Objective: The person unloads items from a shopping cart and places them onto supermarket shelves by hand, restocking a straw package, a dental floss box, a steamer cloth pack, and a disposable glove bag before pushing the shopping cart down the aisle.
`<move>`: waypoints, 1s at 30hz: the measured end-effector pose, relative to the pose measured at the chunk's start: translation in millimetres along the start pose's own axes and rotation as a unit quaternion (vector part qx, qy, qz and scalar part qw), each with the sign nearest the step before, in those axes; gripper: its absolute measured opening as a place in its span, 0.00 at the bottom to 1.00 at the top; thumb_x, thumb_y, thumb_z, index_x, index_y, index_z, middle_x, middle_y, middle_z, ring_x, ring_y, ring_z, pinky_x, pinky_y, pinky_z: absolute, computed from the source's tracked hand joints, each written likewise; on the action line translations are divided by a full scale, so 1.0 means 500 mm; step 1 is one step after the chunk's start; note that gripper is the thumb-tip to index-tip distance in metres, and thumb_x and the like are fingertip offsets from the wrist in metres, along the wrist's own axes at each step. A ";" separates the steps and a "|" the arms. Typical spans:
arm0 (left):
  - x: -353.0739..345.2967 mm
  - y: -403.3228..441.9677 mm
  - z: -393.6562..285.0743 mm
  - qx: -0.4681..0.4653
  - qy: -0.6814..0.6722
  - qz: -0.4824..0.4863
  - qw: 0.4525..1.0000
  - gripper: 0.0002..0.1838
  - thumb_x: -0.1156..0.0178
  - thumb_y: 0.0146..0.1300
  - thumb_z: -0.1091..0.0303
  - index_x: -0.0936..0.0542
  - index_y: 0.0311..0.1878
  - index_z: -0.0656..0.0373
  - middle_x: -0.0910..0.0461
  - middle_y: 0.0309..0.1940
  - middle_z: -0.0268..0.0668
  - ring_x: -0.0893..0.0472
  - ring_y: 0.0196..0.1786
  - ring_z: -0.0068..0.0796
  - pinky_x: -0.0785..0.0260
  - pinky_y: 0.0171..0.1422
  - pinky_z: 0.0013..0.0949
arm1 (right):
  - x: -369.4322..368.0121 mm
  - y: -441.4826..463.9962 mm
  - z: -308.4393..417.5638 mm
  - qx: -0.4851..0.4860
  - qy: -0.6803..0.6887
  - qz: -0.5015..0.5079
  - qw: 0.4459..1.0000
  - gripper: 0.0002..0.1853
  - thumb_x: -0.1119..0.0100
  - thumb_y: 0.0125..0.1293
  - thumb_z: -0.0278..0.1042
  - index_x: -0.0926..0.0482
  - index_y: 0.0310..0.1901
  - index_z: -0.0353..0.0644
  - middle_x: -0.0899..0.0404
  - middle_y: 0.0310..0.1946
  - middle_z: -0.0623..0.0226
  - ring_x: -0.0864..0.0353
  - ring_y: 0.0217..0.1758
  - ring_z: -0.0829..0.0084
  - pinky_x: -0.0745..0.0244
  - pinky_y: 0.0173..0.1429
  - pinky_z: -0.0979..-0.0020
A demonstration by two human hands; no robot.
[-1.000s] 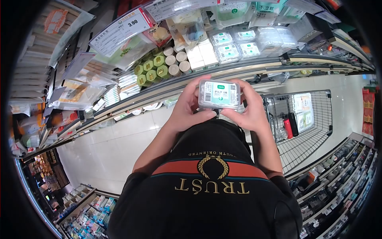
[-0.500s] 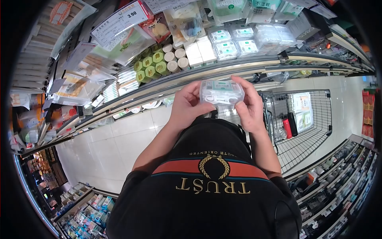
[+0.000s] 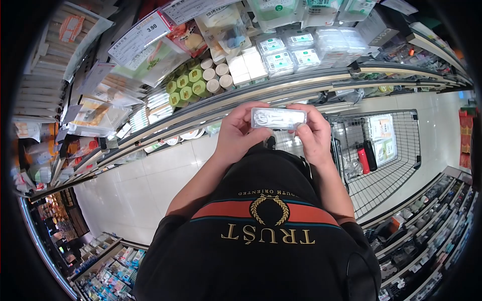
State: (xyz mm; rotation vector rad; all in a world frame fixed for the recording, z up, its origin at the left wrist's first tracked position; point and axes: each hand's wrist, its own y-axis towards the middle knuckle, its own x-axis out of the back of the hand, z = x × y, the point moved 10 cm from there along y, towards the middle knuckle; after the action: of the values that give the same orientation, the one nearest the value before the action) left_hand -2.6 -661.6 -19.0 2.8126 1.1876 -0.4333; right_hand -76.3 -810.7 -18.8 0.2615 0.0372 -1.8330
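A small clear plastic box [image 3: 278,119] with white items inside is held up between both hands, one of its narrow sides facing the camera. My left hand [image 3: 240,131] grips its left end, and my right hand [image 3: 314,134] grips the right end with the thumb on the near face. Similar clear boxes with green and white labels [image 3: 279,61] are stacked on the shelf beyond. Beside them stand white boxes [image 3: 247,67], round-topped containers [image 3: 217,75] and green hexagonal containers [image 3: 187,89].
A wire shopping cart [image 3: 374,188] stands at the right, holding a red bottle [image 3: 362,159], a black bottle and flat packs. The shelf edge [image 3: 311,83] runs across beyond the hands. More stocked shelves [image 3: 427,231] line the lower right; price tags [image 3: 143,37] hang at the upper left.
The box has been tilted from its labelled top to its narrow side, with the hands turning along with it. The shelf view has shifted slightly.
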 end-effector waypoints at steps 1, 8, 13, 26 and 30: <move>0.000 0.003 -0.001 -0.003 0.005 0.000 1.000 0.28 0.36 0.61 0.79 0.27 0.66 0.66 0.18 0.53 0.40 0.17 0.52 0.27 0.19 0.53 0.32 | 0.003 0.001 -0.001 0.005 -0.002 -0.002 1.000 0.21 0.36 0.70 0.36 0.23 0.59 0.33 0.18 0.40 0.70 0.24 0.40 0.84 0.27 0.46 0.78; -0.004 0.023 -0.003 -0.005 0.020 0.013 1.000 0.28 0.35 0.62 0.76 0.27 0.66 0.66 0.20 0.55 0.40 0.17 0.52 0.26 0.19 0.52 0.32 | 0.019 0.014 0.005 0.040 -0.024 -0.014 0.999 0.23 0.34 0.67 0.38 0.22 0.58 0.33 0.19 0.36 0.71 0.25 0.36 0.85 0.29 0.42 0.79; -0.009 0.036 -0.009 -0.019 0.008 0.004 1.000 0.28 0.35 0.61 0.75 0.27 0.65 0.66 0.20 0.55 0.39 0.17 0.50 0.25 0.19 0.51 0.31 | 0.027 0.020 0.008 0.040 -0.035 -0.006 0.999 0.24 0.33 0.66 0.39 0.22 0.59 0.33 0.21 0.33 0.73 0.28 0.32 0.85 0.31 0.38 0.80; -0.010 0.039 0.005 -0.013 0.015 0.007 1.000 0.28 0.34 0.63 0.73 0.28 0.67 0.66 0.20 0.55 0.40 0.18 0.50 0.24 0.20 0.51 0.31 | 0.036 0.024 0.002 0.039 -0.035 -0.002 0.999 0.26 0.31 0.65 0.43 0.22 0.59 0.34 0.21 0.35 0.73 0.28 0.32 0.86 0.31 0.37 0.81; -0.011 0.038 0.014 0.010 -0.011 0.021 1.000 0.30 0.32 0.62 0.78 0.29 0.68 0.61 0.18 0.51 0.34 0.20 0.55 0.20 0.29 0.60 0.28 | 0.036 0.026 0.008 0.036 -0.062 0.005 0.997 0.26 0.30 0.64 0.43 0.22 0.59 0.35 0.20 0.38 0.70 0.26 0.33 0.83 0.30 0.37 0.80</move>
State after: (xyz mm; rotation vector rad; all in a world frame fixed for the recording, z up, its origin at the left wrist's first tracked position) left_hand 5.7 -679.9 -25.1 2.8361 1.1233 -0.4744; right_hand -69.0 -831.8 -16.9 0.1971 -0.1158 -1.8384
